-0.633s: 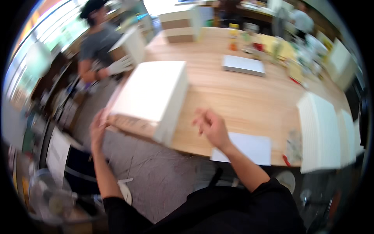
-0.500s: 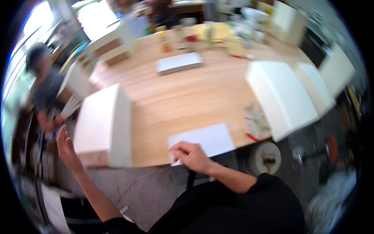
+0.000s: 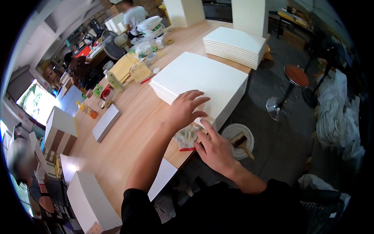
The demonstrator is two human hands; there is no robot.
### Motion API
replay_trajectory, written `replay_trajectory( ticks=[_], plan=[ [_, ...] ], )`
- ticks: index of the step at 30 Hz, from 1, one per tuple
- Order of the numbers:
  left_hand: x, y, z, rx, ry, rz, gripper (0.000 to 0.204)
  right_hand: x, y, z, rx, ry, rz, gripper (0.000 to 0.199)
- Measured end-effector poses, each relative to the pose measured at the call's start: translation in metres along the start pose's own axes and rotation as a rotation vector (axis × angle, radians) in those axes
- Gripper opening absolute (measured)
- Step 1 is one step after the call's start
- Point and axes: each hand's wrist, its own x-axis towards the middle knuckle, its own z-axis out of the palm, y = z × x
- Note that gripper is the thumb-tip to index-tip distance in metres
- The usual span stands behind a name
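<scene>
A thick stack of large white sheets (image 3: 202, 74) lies at the table's right edge. My left hand (image 3: 185, 109) reaches over the stack's near left corner, fingers spread and holding nothing. Just nearer to me, my right hand (image 3: 216, 150) is held by the same corner, its fingers apart and pointing at the stack. Whether either hand's fingertips touch the sheets, I cannot tell. Beside my right hand lies a crumpled clear bag (image 3: 184, 136) with a red strip. A white sheet (image 3: 163, 180) on the table is partly hidden by my left forearm.
A round white bucket (image 3: 250, 133) with a wooden-handled brush (image 3: 243, 144) stands below the table edge. Beyond the big stack is a smaller white stack (image 3: 233, 45). Bottles (image 3: 113, 81) and yellow sheets (image 3: 124, 67) sit farther back. A co-worker (image 3: 23, 160) is at the left; a stool (image 3: 296, 76) stands right.
The view has turned to the right. My left hand has come from the far left to the big white stack. My right hand has left the white sheet and moved toward the stack's corner.
</scene>
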Motion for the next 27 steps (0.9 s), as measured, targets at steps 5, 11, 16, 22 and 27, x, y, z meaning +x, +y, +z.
replay_trajectory(
  ticks=[5,11,16,22,27],
  plan=[
    [0.011,-0.004,0.005,0.168,0.018,0.220,0.038,-0.006,0.020,-0.005,-0.141,-0.119,0.091,0.032],
    [0.010,0.001,0.009,0.242,0.211,0.262,0.030,-0.004,0.020,-0.003,-0.086,-0.152,0.130,0.035],
    [0.026,0.008,0.019,0.166,0.176,-0.039,0.034,-0.001,0.024,-0.007,-0.055,-0.173,0.156,0.034],
    [-0.023,-0.043,-0.022,-0.568,0.491,-0.585,0.024,-0.004,0.040,-0.010,0.662,0.038,0.171,0.020],
    [-0.107,-0.047,-0.115,-0.932,0.416,-0.492,0.018,0.011,0.044,-0.023,1.772,-0.147,0.887,0.075]
  ],
)
